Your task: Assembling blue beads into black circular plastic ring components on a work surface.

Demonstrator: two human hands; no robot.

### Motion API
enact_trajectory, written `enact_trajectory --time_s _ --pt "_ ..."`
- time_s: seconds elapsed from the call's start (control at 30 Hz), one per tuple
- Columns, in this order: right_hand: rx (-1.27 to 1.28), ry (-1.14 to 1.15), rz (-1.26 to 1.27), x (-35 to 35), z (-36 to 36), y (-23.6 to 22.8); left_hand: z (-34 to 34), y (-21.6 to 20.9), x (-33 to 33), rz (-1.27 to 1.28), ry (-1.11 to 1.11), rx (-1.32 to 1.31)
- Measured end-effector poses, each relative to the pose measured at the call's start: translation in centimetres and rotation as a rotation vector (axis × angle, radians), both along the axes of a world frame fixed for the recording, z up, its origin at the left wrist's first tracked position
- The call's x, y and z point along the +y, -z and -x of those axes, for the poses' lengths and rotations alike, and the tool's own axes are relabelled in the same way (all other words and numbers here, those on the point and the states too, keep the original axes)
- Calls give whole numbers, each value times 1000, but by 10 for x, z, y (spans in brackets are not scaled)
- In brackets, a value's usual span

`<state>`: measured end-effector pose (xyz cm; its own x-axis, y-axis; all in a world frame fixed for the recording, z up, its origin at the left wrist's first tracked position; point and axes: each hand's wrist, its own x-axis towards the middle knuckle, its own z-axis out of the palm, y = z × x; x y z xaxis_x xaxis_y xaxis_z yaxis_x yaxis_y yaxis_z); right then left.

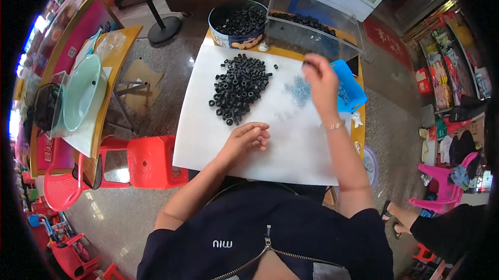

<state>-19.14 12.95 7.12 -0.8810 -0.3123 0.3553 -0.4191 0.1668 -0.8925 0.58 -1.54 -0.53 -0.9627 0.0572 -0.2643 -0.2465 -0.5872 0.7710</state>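
Observation:
On the white sheet [208, 145] lies a loose pile of small black ring-shaped pieces [239, 87]. My right hand [322, 87] is raised over the sheet's right side, its fingertips pinched on a small black piece [305, 63]. Beneath and beside it, small clear-blue pieces [297, 91] are scattered. More of them lie in a blue tray [353, 93] just right of that hand. My left hand [247, 140] is near the sheet's front middle, below the pile, its fingers curled together; what they hold, if anything, is hidden.
Behind the pile stand a round tin [234, 38] of black pieces and a clear plastic box [317, 41] with more inside. Red stools [150, 161] are at the left, near a side table with a pale green basin [83, 93]. Another person's leg [403, 215] shows at lower right.

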Motion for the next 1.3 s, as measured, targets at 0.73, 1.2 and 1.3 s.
enact_trajectory --time_s 0.73,1.2,1.3 --pt "363 -616 -364 -59 -65 45 -5 7 -8 -206 76 29" --pt "-175 -514 -94 -30 -83 40 -3 12 -10 -353 -14 42" --pt "-273 -494 -20 -17 -98 44 2 13 -11 -451 -66 78"
